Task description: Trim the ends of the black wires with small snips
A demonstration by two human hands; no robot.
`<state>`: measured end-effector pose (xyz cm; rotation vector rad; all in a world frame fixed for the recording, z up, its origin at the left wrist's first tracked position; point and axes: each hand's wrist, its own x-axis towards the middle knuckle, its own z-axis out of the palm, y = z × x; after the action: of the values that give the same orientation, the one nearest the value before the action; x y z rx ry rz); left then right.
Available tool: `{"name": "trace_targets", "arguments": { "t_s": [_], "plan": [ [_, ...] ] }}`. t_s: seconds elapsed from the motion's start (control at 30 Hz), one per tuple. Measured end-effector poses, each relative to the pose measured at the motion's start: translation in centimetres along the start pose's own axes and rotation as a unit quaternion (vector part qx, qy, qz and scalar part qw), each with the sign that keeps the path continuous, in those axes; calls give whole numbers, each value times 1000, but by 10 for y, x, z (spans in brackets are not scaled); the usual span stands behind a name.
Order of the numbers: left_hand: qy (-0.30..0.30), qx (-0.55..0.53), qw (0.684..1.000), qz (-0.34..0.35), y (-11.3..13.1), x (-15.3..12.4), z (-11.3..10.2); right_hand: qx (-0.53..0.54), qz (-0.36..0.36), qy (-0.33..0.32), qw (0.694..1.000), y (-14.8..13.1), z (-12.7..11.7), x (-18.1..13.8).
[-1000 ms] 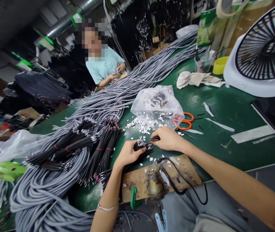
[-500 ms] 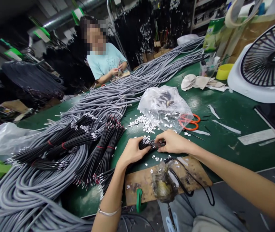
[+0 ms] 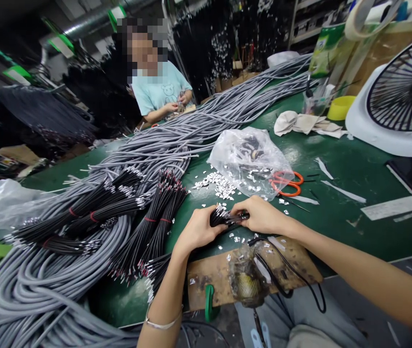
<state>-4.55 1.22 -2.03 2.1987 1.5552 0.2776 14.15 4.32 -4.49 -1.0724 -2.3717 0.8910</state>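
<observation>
A bundle of thin black wires [image 3: 219,215] with silver ends lies in my left hand [image 3: 199,227], whose fingers and thumb are wrapped round it. My right hand [image 3: 262,215] is closed in a pinch right at the ends of these wires. Something dark with a shiny strip shows between its fingers; I cannot make out what it is. Just beyond my hands lies a heap of small silver metal pieces [image 3: 222,185]. Below them is a wooden board [image 3: 206,278], with a tape-wrapped device [image 3: 245,280] on it and a green clamp [image 3: 209,300] at its edge.
Tied black wire bundles [image 3: 155,220] and thick grey cables [image 3: 64,285] cover the left. Beyond the heap sit a clear plastic bag [image 3: 249,157] and orange-handled scissors [image 3: 291,186]. A fan [image 3: 376,125] stands at right. Across the table [image 3: 336,227] a person [image 3: 165,92] handles something small.
The view has shifted slightly. My left hand keeps its grip on the wires, and my right hand has made only a small movement at their ends.
</observation>
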Motion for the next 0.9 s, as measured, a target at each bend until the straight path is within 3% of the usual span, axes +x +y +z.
{"name": "trace_targets", "arguments": {
  "t_s": [0.23,0.67,0.9],
  "plan": [
    [22,24,999,-14,0,-1,2,3,8,3,1000,1,-4,-2],
    [0,13,1000,-5,2,-3,-1,4,-1,-45,999,-7,-9,-2],
    [2,52,998,-25,5,0,4,1,-13,-123,992,-10,-13,-7]
  ]
}}
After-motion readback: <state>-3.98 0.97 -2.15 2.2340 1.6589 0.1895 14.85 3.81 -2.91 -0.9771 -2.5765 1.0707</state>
